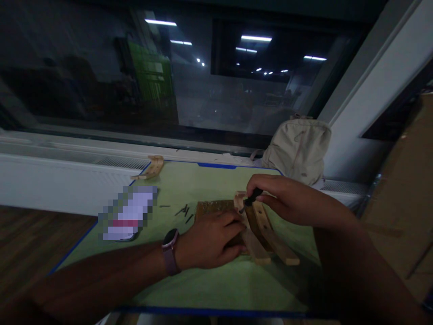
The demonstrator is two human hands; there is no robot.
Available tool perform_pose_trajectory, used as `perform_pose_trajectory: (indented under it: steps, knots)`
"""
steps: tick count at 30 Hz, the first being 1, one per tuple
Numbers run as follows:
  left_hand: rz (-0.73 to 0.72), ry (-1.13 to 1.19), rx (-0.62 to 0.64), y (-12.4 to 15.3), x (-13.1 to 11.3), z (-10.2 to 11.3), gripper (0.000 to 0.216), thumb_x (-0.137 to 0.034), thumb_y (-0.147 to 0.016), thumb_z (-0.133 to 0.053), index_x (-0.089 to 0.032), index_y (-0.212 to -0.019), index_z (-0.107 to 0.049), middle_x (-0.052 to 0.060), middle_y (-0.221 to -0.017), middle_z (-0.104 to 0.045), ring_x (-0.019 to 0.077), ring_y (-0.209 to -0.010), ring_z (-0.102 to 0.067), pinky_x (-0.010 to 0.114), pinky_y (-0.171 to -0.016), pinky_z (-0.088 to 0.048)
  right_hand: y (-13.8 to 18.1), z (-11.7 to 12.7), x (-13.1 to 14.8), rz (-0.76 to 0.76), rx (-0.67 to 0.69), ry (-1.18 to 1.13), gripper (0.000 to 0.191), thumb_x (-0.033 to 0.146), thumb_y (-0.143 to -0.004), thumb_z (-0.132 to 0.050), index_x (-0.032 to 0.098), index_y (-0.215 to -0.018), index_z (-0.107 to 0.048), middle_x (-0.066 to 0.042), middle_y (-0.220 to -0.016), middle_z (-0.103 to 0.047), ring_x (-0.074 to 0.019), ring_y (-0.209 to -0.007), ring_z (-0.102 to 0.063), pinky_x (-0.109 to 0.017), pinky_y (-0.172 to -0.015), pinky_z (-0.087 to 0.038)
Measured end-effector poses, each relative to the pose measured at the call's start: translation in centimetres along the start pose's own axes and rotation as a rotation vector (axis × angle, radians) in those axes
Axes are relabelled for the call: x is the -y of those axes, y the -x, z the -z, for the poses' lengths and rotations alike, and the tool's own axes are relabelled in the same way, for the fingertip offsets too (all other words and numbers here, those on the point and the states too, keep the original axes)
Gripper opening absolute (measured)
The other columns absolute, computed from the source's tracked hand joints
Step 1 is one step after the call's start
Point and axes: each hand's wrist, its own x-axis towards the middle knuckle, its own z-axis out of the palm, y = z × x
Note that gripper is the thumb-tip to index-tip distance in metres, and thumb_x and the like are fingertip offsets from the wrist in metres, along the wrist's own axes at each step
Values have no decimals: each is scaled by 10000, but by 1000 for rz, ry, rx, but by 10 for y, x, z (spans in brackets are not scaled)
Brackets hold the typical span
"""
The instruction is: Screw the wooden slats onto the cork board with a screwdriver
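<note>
My right hand [275, 196] is closed around a screwdriver with a black handle [253, 197]. The tool slants down to the left, its tip at the far end of a small wooden frame [262, 214]. That frame has two pale side pieces, with holes showing in the right one. My left hand [211, 239], a watch on its wrist, rests over a brown, shiny flat pad [211, 206]. Its fingers grip the frame's left side piece [259, 253]; the fingertips are partly hidden. Several dark screws [184, 210] lie loose left of the pad.
Another curved wooden piece [154, 168] stands at the table's far left corner. A pixelated phone-like object [130, 214] lies on the green, blue-edged table [209, 291]. Behind are a beige backpack [297, 149], a radiator [67, 176] and a window; cardboard [385, 203] stands at right.
</note>
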Motion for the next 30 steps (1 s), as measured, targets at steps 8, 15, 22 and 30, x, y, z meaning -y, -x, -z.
perform_pose_trajectory:
  steps: [8, 15, 22, 30]
  knots:
    - [-4, 5, -2, -2, -1, 2, 331, -339, -923, -569, -121, -1171, -587, 126, -1190, -583, 276, -1047, -593, 417, -897, -523, -15, -8, -3, -474, -40, 633, 414, 470, -948, -442, 182, -728, -643, -67, -642, -653, -205, -618, -597, -288, -529, -237]
    - [-4, 27, -6, -1, -1, 2, 318, -335, -917, -569, -131, -1160, -589, 123, -1197, -583, 272, -1067, -584, 414, -934, -511, -14, -14, 0, -501, -46, 558, 364, 459, -957, -430, 146, -1054, -590, -118, -864, -702, -268, -789, -659, -313, -612, -380]
    - [-1, 17, 2, -1, 0, 0, 329, -321, -913, -584, -126, -1177, -579, 134, -1240, -570, 283, -1102, -575, 427, -954, -506, -6, -14, 2, -45, -16, 39, 140, 118, -919, -468, 183, -1032, -522, -79, -1005, -607, -184, -898, -581, -293, -785, -460]
    - [5, 13, 1, 0, 0, 0, 339, -348, -924, -566, -129, -1182, -576, 132, -1226, -579, 283, -1107, -574, 440, -970, -496, -12, -17, -2, -161, -135, 320, 183, 270, -888, -627, 195, -1050, -584, -38, -873, -689, -174, -738, -625, -253, -633, -379]
